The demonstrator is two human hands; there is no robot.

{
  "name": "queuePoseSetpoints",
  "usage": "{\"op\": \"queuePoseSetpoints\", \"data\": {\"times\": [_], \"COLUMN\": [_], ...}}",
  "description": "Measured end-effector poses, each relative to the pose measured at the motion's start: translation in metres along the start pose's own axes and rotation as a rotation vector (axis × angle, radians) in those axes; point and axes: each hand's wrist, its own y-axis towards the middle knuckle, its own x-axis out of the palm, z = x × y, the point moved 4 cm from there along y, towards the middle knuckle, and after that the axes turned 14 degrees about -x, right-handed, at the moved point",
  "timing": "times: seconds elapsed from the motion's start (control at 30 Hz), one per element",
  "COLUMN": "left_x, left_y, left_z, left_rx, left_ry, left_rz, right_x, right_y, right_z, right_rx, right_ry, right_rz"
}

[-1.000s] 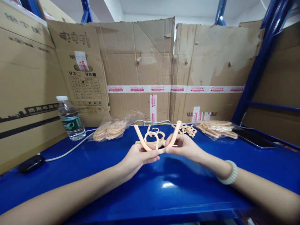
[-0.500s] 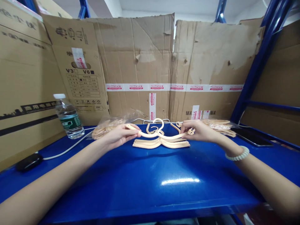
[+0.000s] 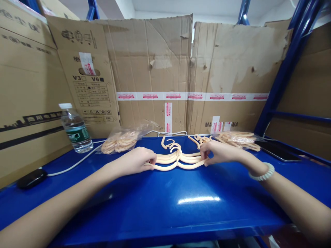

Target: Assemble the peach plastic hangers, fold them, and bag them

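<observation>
A small stack of cream plastic hangers lies flat on the blue shelf, hooks pointing away from me. My left hand is closed on the left end of the stack, fingers curled round the arms. My right hand is closed on the right end in the same way. Both hands rest low on the shelf surface. A white bead bracelet sits on my right wrist.
A water bottle stands at the left. A clear bag of cream parts lies behind my left hand, and loose hanger pieces at the back right. A black phone, a black device with a white cable and cardboard boxes surround the shelf.
The hanger was folded into a V one second ago, then spread flat. Since half a second ago both hands have lowered it onto the stack on the shelf.
</observation>
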Motion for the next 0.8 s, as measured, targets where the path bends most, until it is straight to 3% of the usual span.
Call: {"op": "queuePoseSetpoints", "data": {"times": [0.3, 0.8], "left_x": [0.0014, 0.0048], "left_y": [0.0003, 0.0013], "left_z": [-0.0028, 0.0037], "left_rx": [0.036, 0.026], "left_ry": [0.038, 0.165], "left_rz": [0.042, 0.05], "right_x": [0.006, 0.0033], "right_y": [0.0012, 0.001], "right_z": [0.0066, 0.0062], "right_rx": [0.046, 0.106], "right_ry": [0.079, 0.025], "right_rz": [-0.033, -0.021]}}
